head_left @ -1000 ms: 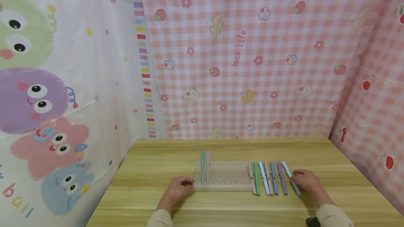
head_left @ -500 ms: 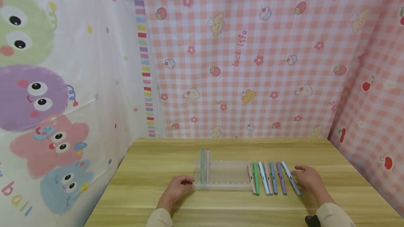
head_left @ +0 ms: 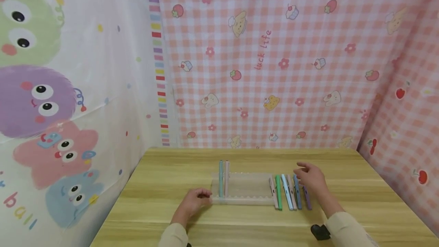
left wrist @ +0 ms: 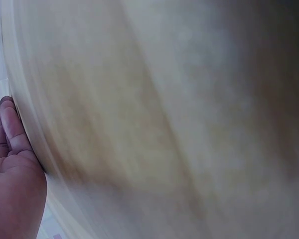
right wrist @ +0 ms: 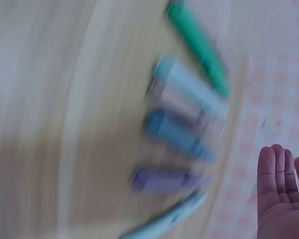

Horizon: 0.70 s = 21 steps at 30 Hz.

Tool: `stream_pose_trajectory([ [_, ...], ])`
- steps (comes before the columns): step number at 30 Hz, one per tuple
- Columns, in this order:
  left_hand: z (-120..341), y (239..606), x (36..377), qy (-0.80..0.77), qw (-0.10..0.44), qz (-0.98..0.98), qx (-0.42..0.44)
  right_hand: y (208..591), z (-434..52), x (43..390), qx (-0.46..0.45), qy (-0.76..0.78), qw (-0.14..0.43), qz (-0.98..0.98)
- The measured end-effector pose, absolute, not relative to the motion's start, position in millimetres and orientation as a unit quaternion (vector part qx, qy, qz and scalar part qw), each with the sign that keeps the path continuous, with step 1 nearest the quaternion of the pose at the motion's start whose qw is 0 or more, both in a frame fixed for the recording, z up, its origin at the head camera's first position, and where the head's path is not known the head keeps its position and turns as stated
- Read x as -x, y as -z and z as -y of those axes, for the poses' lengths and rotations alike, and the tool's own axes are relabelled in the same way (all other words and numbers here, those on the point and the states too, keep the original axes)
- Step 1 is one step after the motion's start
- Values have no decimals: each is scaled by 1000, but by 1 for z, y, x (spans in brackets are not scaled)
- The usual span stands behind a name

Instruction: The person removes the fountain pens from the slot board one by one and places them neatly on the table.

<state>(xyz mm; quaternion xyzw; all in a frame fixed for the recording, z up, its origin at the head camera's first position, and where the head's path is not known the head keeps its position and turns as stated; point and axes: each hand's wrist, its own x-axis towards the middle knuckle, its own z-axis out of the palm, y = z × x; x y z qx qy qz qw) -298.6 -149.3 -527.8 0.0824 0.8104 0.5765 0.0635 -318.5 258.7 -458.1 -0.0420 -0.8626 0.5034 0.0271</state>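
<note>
A clear plastic pen rack with a notched front bar stands on the wooden table. Two capped pens lean in its left slots, a teal pen and a pale pink pen. My left hand holds the rack's left end with its fingertips. Over the right end of a row of pens is my right hand, its fingers stretched out and nothing between them. Under it lie a blue pen and a purple pen. A light blue pen beside the purple one shows in the right wrist view, hidden in the head view.
Left of the blue pen lie a green pen, a pale blue pen and two pinkish pens, one close against the rack's right end. A checked pink cloth hangs behind the table, and a white cartoon cloth hangs at the left.
My right hand has moved left and away from me, from beside the rightmost light blue pen to over the blue and purple pens. The left hand stays at the rack's end.
</note>
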Motion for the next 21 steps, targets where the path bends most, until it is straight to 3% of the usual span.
stream_pose_trajectory([
  [14, 148, 528, 298, -575, 61, -812, -78, 468, -157, 319, -3, -573, 43, 818],
  [21, 148, 530, 299, -570, 56, -816, -72, 486, -115, 317, -27, -591, 24, 806],
])
